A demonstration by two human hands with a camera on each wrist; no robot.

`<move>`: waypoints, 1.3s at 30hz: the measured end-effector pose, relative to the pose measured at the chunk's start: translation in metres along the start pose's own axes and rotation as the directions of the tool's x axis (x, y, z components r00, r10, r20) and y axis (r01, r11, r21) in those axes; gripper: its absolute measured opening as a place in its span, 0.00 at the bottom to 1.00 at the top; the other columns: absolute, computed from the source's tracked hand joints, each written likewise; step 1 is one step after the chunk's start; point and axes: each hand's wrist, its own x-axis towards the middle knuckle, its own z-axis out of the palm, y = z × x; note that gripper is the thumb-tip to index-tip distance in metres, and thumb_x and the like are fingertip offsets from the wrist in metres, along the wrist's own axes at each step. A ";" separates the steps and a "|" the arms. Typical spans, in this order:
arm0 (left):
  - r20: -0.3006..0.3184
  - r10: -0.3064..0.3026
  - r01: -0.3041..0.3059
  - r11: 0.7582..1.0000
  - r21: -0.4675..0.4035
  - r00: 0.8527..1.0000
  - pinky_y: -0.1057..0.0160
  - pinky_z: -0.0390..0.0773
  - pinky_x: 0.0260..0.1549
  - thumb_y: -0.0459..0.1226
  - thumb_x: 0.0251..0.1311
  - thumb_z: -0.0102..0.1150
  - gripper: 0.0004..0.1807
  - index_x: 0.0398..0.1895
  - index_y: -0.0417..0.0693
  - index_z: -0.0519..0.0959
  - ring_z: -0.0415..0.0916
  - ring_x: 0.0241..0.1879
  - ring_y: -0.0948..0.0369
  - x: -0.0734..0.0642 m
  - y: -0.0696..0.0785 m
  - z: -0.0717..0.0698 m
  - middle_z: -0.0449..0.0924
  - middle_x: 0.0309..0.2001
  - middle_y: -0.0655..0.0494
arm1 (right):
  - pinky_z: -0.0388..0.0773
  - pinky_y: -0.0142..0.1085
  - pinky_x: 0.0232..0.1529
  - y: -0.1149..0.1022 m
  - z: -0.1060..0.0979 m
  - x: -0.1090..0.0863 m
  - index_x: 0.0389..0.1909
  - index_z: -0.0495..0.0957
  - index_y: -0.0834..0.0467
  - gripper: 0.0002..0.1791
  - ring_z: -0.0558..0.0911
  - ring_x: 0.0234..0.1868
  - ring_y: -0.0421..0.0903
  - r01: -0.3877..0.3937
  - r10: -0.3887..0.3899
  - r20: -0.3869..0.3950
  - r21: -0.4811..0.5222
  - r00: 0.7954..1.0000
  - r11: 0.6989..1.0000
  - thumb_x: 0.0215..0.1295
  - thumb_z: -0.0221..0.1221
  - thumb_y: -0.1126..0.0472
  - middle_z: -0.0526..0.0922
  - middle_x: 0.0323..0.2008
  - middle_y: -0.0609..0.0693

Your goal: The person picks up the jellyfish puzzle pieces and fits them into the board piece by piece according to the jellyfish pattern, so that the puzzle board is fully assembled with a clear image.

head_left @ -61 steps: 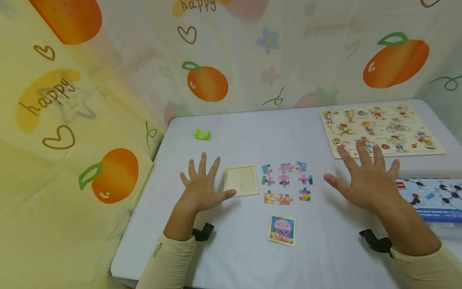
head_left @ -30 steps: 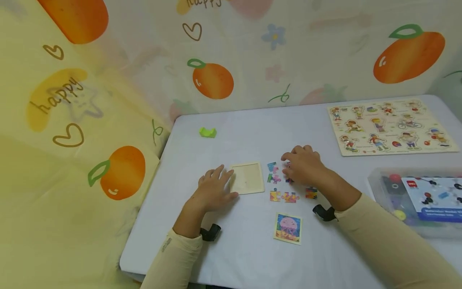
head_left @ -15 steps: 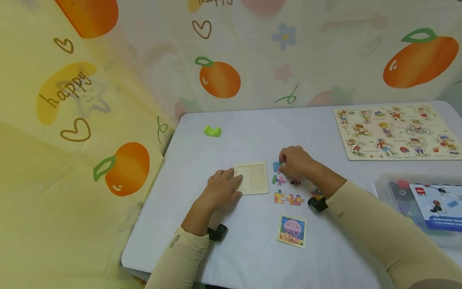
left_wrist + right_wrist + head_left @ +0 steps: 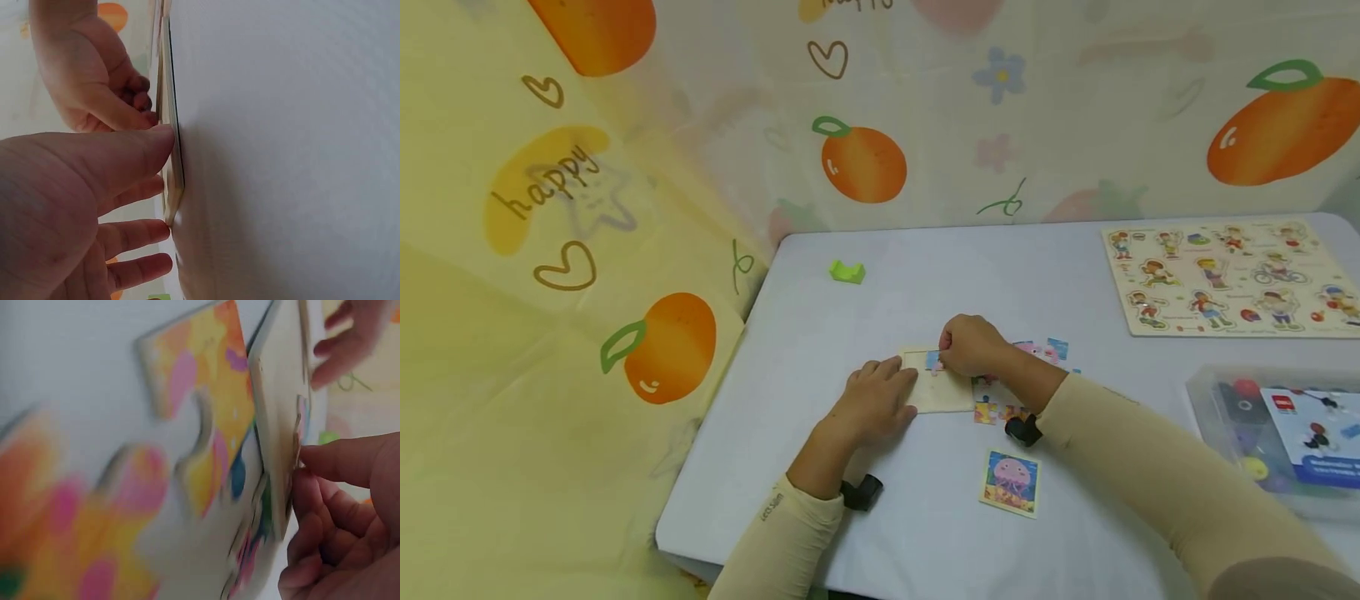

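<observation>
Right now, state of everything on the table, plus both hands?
Tray: recess up, mostly bare
Held piece: pinched over tray
Left hand: fingers extended, touching tray edge
Right hand: pinching held piece
Loose pieces: beside tray, partly hidden
Jellyfish card: flat, picture up
Figure board: flat, figures up
Clear box: label up, lid unclear
Green block: apart, untouched

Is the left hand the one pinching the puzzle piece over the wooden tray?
No, the right hand pinches the puzzle piece, while the left hand touches the edge of the wooden tray.
</observation>
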 end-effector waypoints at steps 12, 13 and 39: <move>0.021 -0.005 0.005 1.000 -0.005 1.000 0.43 0.64 0.66 0.53 0.70 0.59 0.38 0.79 0.57 0.61 0.62 0.69 0.45 0.002 0.001 -0.003 0.61 0.76 0.49 | 0.76 0.41 0.45 -0.025 0.005 0.014 0.42 0.79 0.58 0.16 0.78 0.40 0.49 -0.011 0.006 -0.038 -0.132 0.999 0.991 0.61 0.71 0.53 0.82 0.40 0.51; 0.028 -0.010 0.010 1.000 -0.002 1.000 0.43 0.64 0.66 0.53 0.69 0.60 0.38 0.80 0.57 0.61 0.62 0.69 0.45 0.003 0.001 -0.003 0.60 0.76 0.49 | 0.77 0.41 0.46 -0.024 0.002 0.013 0.44 0.79 0.58 0.16 0.78 0.42 0.49 -0.011 0.006 -0.038 -0.135 0.999 0.991 0.63 0.70 0.53 0.82 0.42 0.52; 0.008 0.030 -0.030 1.000 -0.002 1.000 0.44 0.60 0.70 0.50 0.68 0.61 0.38 0.78 0.55 0.62 0.59 0.73 0.46 0.007 0.002 -0.002 0.59 0.77 0.50 | 0.72 0.46 0.42 0.079 -0.056 -0.054 0.42 0.76 0.61 0.10 0.74 0.42 0.55 -0.102 0.082 -0.109 -0.188 0.991 0.977 0.67 0.65 0.60 0.76 0.37 0.56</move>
